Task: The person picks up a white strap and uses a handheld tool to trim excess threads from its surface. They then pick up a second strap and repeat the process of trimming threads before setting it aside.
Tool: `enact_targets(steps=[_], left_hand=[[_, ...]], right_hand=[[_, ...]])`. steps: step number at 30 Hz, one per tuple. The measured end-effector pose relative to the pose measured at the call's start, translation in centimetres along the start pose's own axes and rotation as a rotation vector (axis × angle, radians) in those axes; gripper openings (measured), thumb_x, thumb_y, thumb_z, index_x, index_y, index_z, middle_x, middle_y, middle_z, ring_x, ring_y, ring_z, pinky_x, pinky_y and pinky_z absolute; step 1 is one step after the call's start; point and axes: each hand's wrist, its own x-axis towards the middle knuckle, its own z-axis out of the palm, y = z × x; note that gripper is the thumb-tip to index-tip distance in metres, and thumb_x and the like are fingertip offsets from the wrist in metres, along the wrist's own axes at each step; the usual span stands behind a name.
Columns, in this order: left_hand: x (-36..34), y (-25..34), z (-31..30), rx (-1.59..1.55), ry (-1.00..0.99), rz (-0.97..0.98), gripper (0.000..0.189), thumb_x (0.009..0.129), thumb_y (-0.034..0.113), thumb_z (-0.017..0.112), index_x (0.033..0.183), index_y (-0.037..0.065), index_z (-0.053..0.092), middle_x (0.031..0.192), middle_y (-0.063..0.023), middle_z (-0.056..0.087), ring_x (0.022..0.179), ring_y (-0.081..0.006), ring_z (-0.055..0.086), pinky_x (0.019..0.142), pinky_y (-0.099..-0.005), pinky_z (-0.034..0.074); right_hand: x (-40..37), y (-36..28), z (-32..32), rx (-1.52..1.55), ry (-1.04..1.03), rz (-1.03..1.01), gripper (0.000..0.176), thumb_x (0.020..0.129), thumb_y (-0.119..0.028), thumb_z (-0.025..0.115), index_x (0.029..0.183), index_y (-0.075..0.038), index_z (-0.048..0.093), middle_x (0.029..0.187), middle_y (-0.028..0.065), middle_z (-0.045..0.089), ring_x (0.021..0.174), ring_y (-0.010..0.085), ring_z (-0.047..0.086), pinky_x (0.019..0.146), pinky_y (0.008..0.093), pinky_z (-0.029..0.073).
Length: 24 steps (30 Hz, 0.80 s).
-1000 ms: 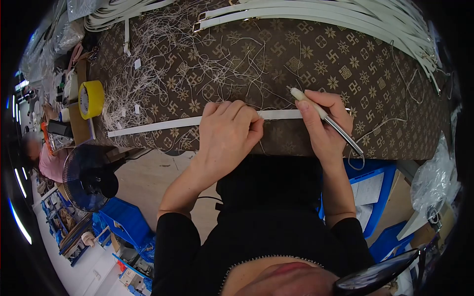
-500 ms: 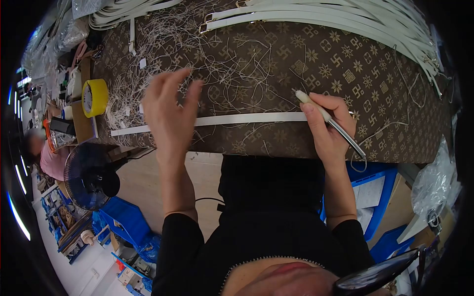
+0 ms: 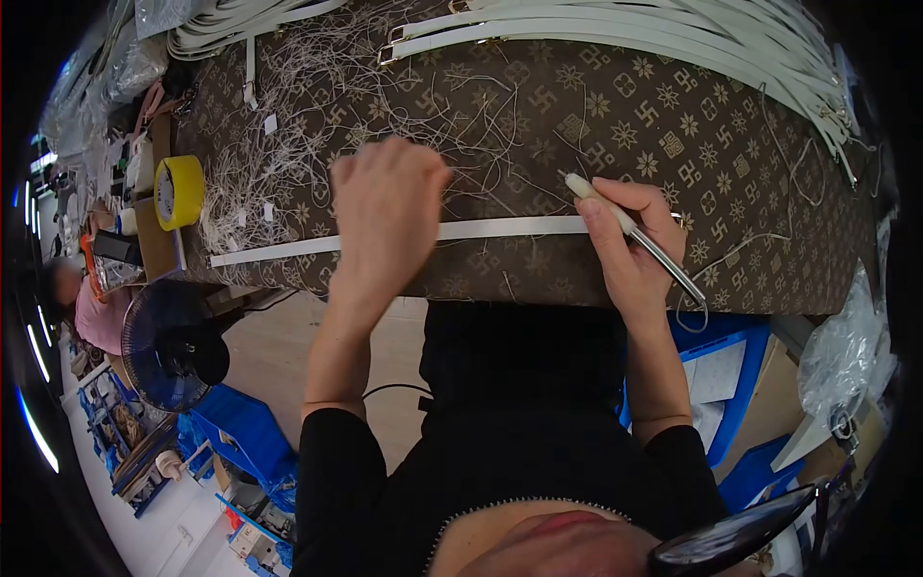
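Note:
A narrow white strap (image 3: 510, 228) lies lengthwise along the near edge of the patterned brown cloth. My right hand (image 3: 635, 231) is wrapped round a pen-like tool (image 3: 663, 258) with a pale tip section and a metal shaft, at the strap's right end. A thin cord loops from the tool's lower end. Over the strap's left half is my left hand (image 3: 389, 212), blurred, its fingers curled in; whether it holds anything is hidden. Loose pale threads (image 3: 260, 173) lie tangled beyond it and to its left.
Bundled white straps with buckles (image 3: 615, 43) lie along the far edge. Yellow tape (image 3: 180, 192) stands at the left, near a fan (image 3: 173, 346). A person in pink (image 3: 101, 317) is at far left. Blue bins (image 3: 240, 428) sit below; clear plastic (image 3: 836, 356) hangs right.
My left hand has moved to the right, and its spread fingers have curled in. My right hand keeps hold of the tool; the whole view has shifted slightly.

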Motion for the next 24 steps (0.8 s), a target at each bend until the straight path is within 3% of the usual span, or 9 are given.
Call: enact_targets(steps=[4, 6, 8, 10, 13, 18, 20, 22, 24], left_hand=[[0.5, -4.5, -1.9, 0.358, 0.245, -0.361, 0.01, 0.085, 0.018, 0.064, 0.087, 0.009, 0.062, 0.085, -0.0062, 0.061, 0.085, -0.0265, 0.057, 0.082, -0.0394, 0.037], [0.2, -3.5, -3.4, -0.01, 0.311, -0.316, 0.017, 0.083, 0.022, 0.066, 0.093, 0.008, 0.064, 0.086, -0.0066, 0.06, 0.085, -0.0271, 0.057, 0.083, -0.04, 0.037], [-0.6, -1.1, -2.3, -0.43, -0.11, -0.116, 0.024, 0.08, 0.023, 0.07, 0.096, 0.007, 0.065, 0.087, -0.0057, 0.059, 0.083, -0.0258, 0.056, 0.084, -0.0385, 0.037], [-1.0, 1.5, -0.8, -0.34, -0.187, 0.143, 0.022, 0.074, 0.02, 0.074, 0.09, 0.009, 0.064, 0.086, -0.0041, 0.057, 0.082, -0.0232, 0.055, 0.081, -0.036, 0.037], [-1.1, 3.0, -0.2, -0.277, -0.257, 0.144, 0.021, 0.072, 0.019, 0.075, 0.084, 0.01, 0.062, 0.084, -0.0028, 0.057, 0.084, -0.0211, 0.055, 0.078, -0.0347, 0.037], [-1.2, 3.2, 0.2, -0.285, -0.155, 0.268, 0.017, 0.073, 0.015, 0.073, 0.082, 0.01, 0.06, 0.081, -0.0022, 0.057, 0.075, -0.0195, 0.055, 0.074, -0.0335, 0.037], [-1.6, 3.3, 0.6, -0.27, -0.119, 0.339, 0.015, 0.073, 0.013, 0.071, 0.083, 0.01, 0.06, 0.081, -0.0019, 0.058, 0.072, -0.0186, 0.056, 0.075, -0.0327, 0.037], [-1.9, 3.3, 0.9, -0.232, 0.247, 0.514, 0.015, 0.074, 0.01, 0.067, 0.087, 0.01, 0.061, 0.087, -0.0015, 0.061, 0.071, -0.0155, 0.059, 0.074, -0.0307, 0.039], [-2.6, 3.6, 0.4, -0.211, 0.295, 0.538, 0.021, 0.072, 0.008, 0.07, 0.089, 0.01, 0.059, 0.091, -0.0016, 0.064, 0.072, -0.015, 0.059, 0.074, -0.0304, 0.039]], right_hand=[[-0.1, 0.3, 0.1, 0.001, 0.013, -0.006, 0.017, 0.085, -0.005, 0.068, 0.099, 0.001, 0.061, 0.083, 0.0071, 0.068, 0.07, 0.0066, 0.06, 0.062, 0.0195, 0.048], [-0.1, 0.4, 0.2, 0.001, 0.024, -0.003, 0.017, 0.085, -0.006, 0.068, 0.099, 0.001, 0.061, 0.083, 0.0069, 0.068, 0.07, 0.0066, 0.061, 0.062, 0.0198, 0.048], [-0.1, 0.5, 0.1, 0.04, 0.029, 0.031, 0.018, 0.085, -0.007, 0.068, 0.1, 0.001, 0.061, 0.085, 0.0077, 0.068, 0.072, 0.0071, 0.061, 0.064, 0.02, 0.048], [-0.2, 0.8, 0.1, 0.025, 0.04, 0.034, 0.019, 0.085, -0.008, 0.068, 0.1, 0.001, 0.061, 0.086, 0.0083, 0.068, 0.073, 0.0076, 0.062, 0.065, 0.0205, 0.049], [-0.4, 0.3, -0.2, 0.067, 0.058, 0.042, 0.018, 0.089, -0.008, 0.063, 0.104, 0.001, 0.059, 0.089, 0.01, 0.068, 0.077, 0.0106, 0.064, 0.07, 0.0227, 0.05], [0.0, 0.1, -0.4, -0.068, 0.101, -0.136, 0.019, 0.093, -0.01, 0.058, 0.107, 0.002, 0.058, 0.085, 0.0099, 0.068, 0.077, 0.0135, 0.065, 0.076, 0.0274, 0.051], [0.8, 0.9, -1.0, -0.455, 0.102, -0.459, 0.017, 0.084, -0.01, 0.069, 0.097, -0.001, 0.065, 0.081, 0.0094, 0.069, 0.07, 0.0198, 0.067, 0.072, 0.0305, 0.054], [0.8, 1.0, -1.6, -0.483, 0.134, -0.505, 0.017, 0.081, -0.009, 0.071, 0.095, -0.002, 0.067, 0.076, 0.0078, 0.068, 0.065, 0.0229, 0.066, 0.065, 0.0309, 0.053], [0.5, 0.6, -2.3, -0.567, 0.155, -0.489, 0.017, 0.079, -0.009, 0.072, 0.095, -0.003, 0.067, 0.073, 0.0071, 0.067, 0.058, 0.0217, 0.063, 0.055, 0.0295, 0.049]])
